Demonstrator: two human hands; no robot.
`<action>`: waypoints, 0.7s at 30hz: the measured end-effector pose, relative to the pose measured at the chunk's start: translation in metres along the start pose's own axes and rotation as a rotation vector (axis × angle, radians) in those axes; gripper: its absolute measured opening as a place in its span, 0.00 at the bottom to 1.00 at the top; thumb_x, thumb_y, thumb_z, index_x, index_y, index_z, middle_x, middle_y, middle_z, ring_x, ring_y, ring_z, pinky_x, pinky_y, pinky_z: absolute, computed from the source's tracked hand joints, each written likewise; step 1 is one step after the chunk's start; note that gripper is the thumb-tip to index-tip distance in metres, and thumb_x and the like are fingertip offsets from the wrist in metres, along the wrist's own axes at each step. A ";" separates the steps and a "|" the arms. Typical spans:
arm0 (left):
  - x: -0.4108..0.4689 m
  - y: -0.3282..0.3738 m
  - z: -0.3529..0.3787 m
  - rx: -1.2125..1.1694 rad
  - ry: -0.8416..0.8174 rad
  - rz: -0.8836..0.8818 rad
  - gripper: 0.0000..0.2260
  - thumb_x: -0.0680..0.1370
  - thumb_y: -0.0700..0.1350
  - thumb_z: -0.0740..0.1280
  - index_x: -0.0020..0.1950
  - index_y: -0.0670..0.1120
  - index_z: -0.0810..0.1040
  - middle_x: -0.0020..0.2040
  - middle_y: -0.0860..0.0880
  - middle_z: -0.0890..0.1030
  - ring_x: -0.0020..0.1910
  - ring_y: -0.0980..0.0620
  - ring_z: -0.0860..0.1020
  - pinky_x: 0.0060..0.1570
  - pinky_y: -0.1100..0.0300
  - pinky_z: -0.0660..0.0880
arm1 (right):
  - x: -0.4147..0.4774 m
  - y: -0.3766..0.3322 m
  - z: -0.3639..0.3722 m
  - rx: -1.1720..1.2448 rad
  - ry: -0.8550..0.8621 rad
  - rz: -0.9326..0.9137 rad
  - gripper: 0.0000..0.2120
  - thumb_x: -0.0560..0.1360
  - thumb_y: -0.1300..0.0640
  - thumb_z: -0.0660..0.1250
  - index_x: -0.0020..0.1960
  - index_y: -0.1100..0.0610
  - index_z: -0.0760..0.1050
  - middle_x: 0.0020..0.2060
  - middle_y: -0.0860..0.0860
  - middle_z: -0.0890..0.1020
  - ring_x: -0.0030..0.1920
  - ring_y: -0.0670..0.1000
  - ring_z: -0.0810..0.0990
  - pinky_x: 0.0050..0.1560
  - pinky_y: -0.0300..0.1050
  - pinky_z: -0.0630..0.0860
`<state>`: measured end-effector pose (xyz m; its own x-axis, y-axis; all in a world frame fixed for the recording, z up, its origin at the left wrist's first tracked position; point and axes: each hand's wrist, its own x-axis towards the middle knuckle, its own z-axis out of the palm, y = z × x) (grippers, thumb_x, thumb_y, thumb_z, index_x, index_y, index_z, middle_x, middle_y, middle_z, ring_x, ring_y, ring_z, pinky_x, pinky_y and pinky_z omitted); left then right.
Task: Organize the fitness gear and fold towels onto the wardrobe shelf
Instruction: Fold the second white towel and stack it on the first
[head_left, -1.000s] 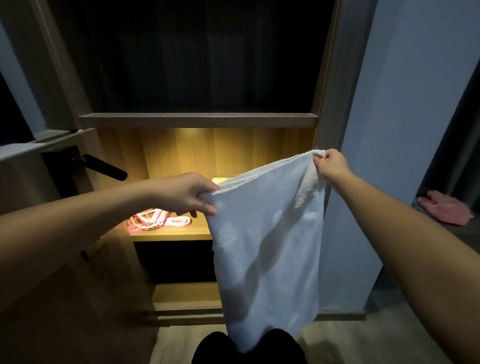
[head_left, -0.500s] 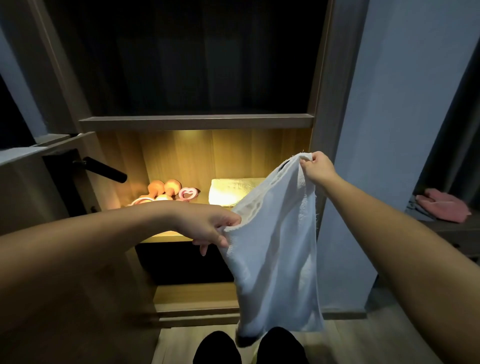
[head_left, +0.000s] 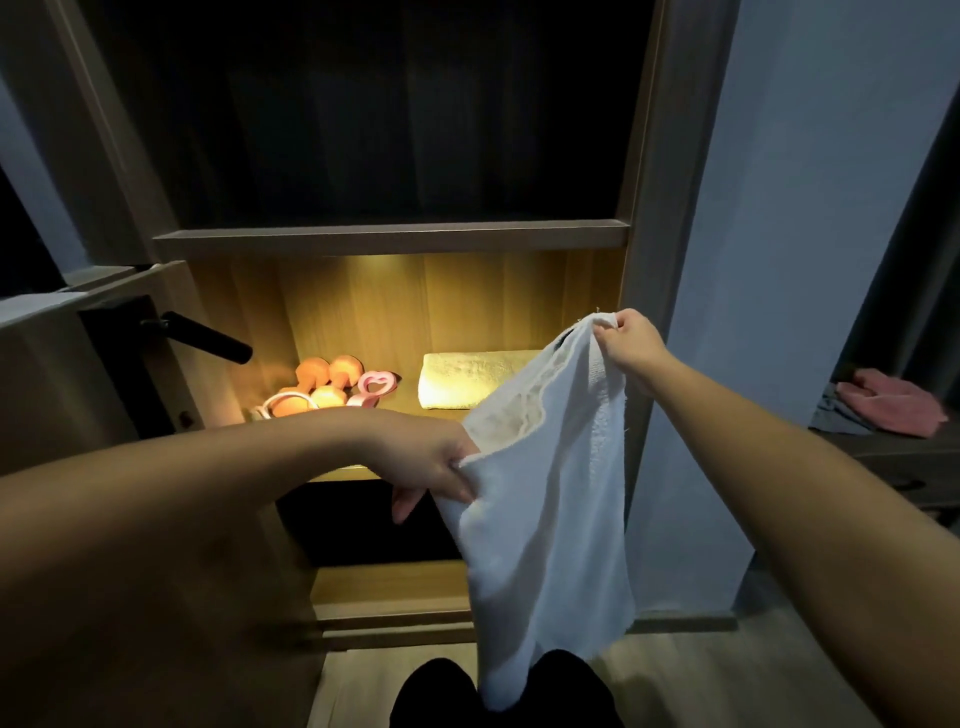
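A white towel (head_left: 550, 499) hangs in front of the wardrobe, held at its top edge by both hands. My left hand (head_left: 431, 462) pinches one corner low and near me. My right hand (head_left: 626, 340) pinches the other corner higher, by the wardrobe's right post. The lit shelf (head_left: 343, 473) behind holds a folded cream towel (head_left: 467, 379), orange dumbbells (head_left: 327, 379), a pink heart-shaped grip (head_left: 376, 384) and a pink loop (head_left: 283, 402) partly hidden by my left forearm.
An open wardrobe door with a black handle (head_left: 208, 335) stands at the left. A dark upper shelf (head_left: 389, 239) sits above the lit one. At the right a dark cabinet carries a pink cloth (head_left: 891, 400). My feet (head_left: 498, 691) are on the wooden floor.
My left hand has dropped lower and moved right toward my right hand, so the towel's top edge slackened and the cloth bunched narrower. The lit shelf's contents came into sight.
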<state>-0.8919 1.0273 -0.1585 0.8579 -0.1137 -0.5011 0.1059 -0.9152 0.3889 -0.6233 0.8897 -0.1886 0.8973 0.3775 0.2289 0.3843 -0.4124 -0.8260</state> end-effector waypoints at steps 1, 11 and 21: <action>-0.002 -0.005 -0.011 0.045 0.091 -0.041 0.09 0.82 0.45 0.63 0.57 0.41 0.78 0.44 0.39 0.81 0.29 0.46 0.79 0.29 0.65 0.74 | 0.002 0.002 -0.007 -0.005 0.028 0.006 0.11 0.81 0.52 0.61 0.60 0.57 0.70 0.51 0.53 0.74 0.50 0.52 0.74 0.50 0.45 0.73; -0.031 -0.054 -0.089 0.565 0.836 -0.234 0.03 0.79 0.47 0.67 0.50 0.50 0.78 0.45 0.51 0.79 0.45 0.52 0.78 0.43 0.56 0.78 | 0.025 -0.023 -0.060 -0.007 0.117 -0.185 0.11 0.80 0.52 0.63 0.51 0.61 0.72 0.44 0.57 0.76 0.45 0.55 0.74 0.45 0.49 0.71; -0.039 -0.077 -0.104 0.578 0.966 -0.385 0.04 0.80 0.46 0.64 0.46 0.50 0.76 0.43 0.52 0.79 0.43 0.52 0.77 0.39 0.54 0.77 | 0.014 -0.034 -0.023 -0.031 0.112 -0.168 0.07 0.81 0.50 0.60 0.51 0.54 0.69 0.45 0.52 0.76 0.41 0.49 0.74 0.36 0.44 0.69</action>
<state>-0.8808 1.1426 -0.0884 0.8693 0.3189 0.3777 0.4098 -0.8922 -0.1899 -0.6189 0.8894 -0.1458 0.8379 0.3495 0.4193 0.5354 -0.3772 -0.7557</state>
